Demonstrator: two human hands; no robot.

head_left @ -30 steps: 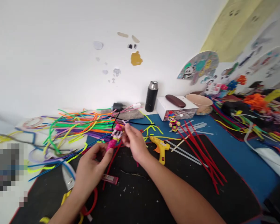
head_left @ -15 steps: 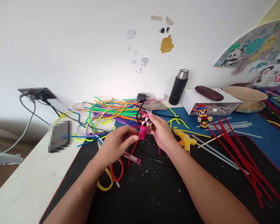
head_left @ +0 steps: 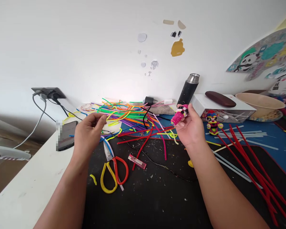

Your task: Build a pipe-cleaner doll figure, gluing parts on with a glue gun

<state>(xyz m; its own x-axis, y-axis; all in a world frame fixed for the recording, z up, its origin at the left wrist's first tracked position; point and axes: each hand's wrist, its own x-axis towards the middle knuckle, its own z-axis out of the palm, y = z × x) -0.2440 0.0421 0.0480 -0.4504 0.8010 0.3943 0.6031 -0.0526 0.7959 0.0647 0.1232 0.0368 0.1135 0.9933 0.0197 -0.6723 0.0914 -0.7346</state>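
A small pink, white and black figure of wound pipe cleaners [head_left: 178, 117] lies tilted in my right hand [head_left: 193, 128], held between thumb and fingers, its ribbed pink end toward the left. My left hand [head_left: 89, 133] is raised well apart from it, thumb and fingertips pinched together; anything between them is too small to make out. Behind those fingertips spreads a heap of coloured pipe cleaners [head_left: 133, 114]. Below and to the right of my left hand lie scissors [head_left: 109, 171] with one yellow and one red handle. A pink lighter [head_left: 137, 161] rests on the black mat [head_left: 143, 203].
A black flask [head_left: 187, 90], a white drawer box [head_left: 240, 109] and a beige bowl [head_left: 259, 101] stand along the back right. A finished-looking figure [head_left: 212, 122] stands before the box. Red pipe cleaners [head_left: 255, 168] lie at right, a phone [head_left: 68, 135] at left.
My hands have separated. The right one carried the figure up and right; the left let go of its end and moved left. The scissors now show fully, and my right arm mostly covers the yellow glue gun.
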